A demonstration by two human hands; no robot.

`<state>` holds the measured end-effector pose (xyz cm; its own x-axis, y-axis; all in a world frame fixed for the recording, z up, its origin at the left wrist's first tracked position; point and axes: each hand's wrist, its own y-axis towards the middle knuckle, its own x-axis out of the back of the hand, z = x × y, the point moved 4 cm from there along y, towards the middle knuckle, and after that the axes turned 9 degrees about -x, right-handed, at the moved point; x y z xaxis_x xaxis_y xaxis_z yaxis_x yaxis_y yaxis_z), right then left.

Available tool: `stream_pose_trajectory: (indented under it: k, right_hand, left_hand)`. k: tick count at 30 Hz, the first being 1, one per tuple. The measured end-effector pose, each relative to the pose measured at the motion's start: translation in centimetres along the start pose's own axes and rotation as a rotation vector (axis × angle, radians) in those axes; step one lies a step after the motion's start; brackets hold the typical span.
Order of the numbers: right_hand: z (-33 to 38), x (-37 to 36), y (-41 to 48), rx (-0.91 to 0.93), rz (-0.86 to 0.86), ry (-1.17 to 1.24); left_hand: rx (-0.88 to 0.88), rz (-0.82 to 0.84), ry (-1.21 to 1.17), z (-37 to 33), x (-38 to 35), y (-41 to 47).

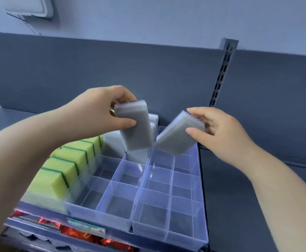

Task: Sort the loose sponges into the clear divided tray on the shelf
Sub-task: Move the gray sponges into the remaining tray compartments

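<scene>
Holding a sponge in each hand, you look partway through the sort. Your left hand (101, 113) grips the left grey sponge (135, 130), thumb across its face and fingers curled over its top edge, above the far middle of the clear divided tray (166, 231). Your right hand (221, 131) pinches the right grey sponge (177, 139) between thumb and fingers, tilted, above the tray's far right columns. The two sponges' lower corners come close together; I cannot tell whether they touch. Neither sits in a compartment yet.

Done, by the look of it: a row of yellow-green sponges (65, 171) fills the tray's left column from near end to far end. A few stored grey sponges (153, 120) stand on edge at the tray's far end, behind your left-hand sponge.

Left to do: most middle and right compartments show bare, so both held sponges need seating there. Whether more loose sponges wait outside the tray is out of view. Red packets (79, 233) lie below the tray's near edge.
</scene>
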<state>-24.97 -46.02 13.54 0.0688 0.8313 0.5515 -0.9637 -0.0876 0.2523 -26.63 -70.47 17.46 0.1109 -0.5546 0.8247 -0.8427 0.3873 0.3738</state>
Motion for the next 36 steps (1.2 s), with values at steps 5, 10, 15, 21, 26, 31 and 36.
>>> stream_pose_trajectory:
  k: [5,10,15,21,26,31,36]
  right_hand:
    - [2.1,-3.1,-1.5,-0.01,-0.093,-0.01]
    - [3.5,-5.2,-2.4,-0.047,-0.126,0.003]
    - [5.0,-7.5,-2.4,-0.041,-0.083,-0.066]
    - [5.4,-9.5,-2.3,-0.049,-0.062,-0.26]
    - [5.5,-10.5,-2.5,-0.054,-0.045,-0.35]
    - [5.5,-10.8,-2.4,-0.066,-0.048,-0.377]
    - [5.3,-11.4,-2.2,-0.084,-0.016,-0.403]
  left_hand:
    - [-0.087,0.08,-0.002,3.5,1.8,-0.1]
    - [-0.15,0.136,0.011,5.5,3.0,-0.8]
    - [-0.183,0.185,0.022,7.1,3.0,-2.0]
    - [-0.185,0.26,0.002,8.2,2.4,-2.9]
    - [-0.23,0.296,0.063,8.2,0.9,-3.2]
    - [-0.26,0.329,0.109,7.9,-0.3,-3.1]
    - [-0.284,0.342,0.13,8.1,-0.3,-3.1]
